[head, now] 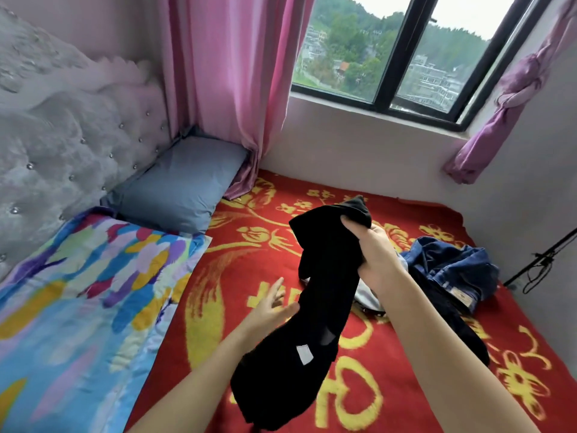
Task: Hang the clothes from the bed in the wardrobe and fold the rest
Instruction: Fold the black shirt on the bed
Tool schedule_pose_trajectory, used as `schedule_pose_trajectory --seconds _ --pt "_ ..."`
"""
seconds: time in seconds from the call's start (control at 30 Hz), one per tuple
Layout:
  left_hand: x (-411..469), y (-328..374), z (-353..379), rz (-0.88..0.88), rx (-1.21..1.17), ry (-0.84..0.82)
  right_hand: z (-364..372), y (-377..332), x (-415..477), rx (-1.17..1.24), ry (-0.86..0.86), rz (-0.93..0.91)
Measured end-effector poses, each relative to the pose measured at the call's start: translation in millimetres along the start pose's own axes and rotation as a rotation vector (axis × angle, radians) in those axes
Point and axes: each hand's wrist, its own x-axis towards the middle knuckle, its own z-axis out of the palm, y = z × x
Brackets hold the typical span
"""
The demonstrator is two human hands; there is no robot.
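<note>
- Along the left side of the bed, a colourful quilt [78,292] is lying flat next to a blue pillow [178,185], both well apart from the work.
- Nearer the middle, the left hand [271,307] is reaching out with fingers straight and spread, grasping nothing. It is sitting just left of the black garment's mid-length, its thumb side close to or brushing the cloth, and blur is making contact hard to judge.
- Between the hands, the black garment [318,292] is hanging above the red blanket [249,276]. Its long axis is running from the bunched top at upper right down to lower left, towards the person, with a white label [304,354] showing near the lower end.
- To its right, the right hand [374,254] is clenching the bunched top of the garment and carrying its weight.
- Judging the coming move, the free left hand is the nearer one to the dangling length and is likely needing to take hold there so the piece can be spread.
- Behind the right wrist, a white cloth [365,296] is peeking out, and blue jeans [452,270] are lying crumpled farther right on the blanket.
- Nothing is standing between the left hand and the garment, and a dark cord [543,260] is hanging off by the right wall.
</note>
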Motion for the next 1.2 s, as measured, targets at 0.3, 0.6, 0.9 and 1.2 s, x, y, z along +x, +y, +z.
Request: schedule_pose_trajectory --seconds 0.3,0.6,0.9,1.2 --pt "6 10 47 0.118 -0.277 -0.091 -26 -2 -2 0.101 0.132 -0.045" --pt "19 22 27 0.179 -0.407 0.449 -108 73 0 -0.174 0.551 0.093" --pt "0 28 38 0.245 0.222 0.030 -77 106 -7 -0.783 -0.283 0.131" --pt "-9 26 17 0.223 0.154 -0.003 -70 94 -7 -0.730 -0.340 0.145"
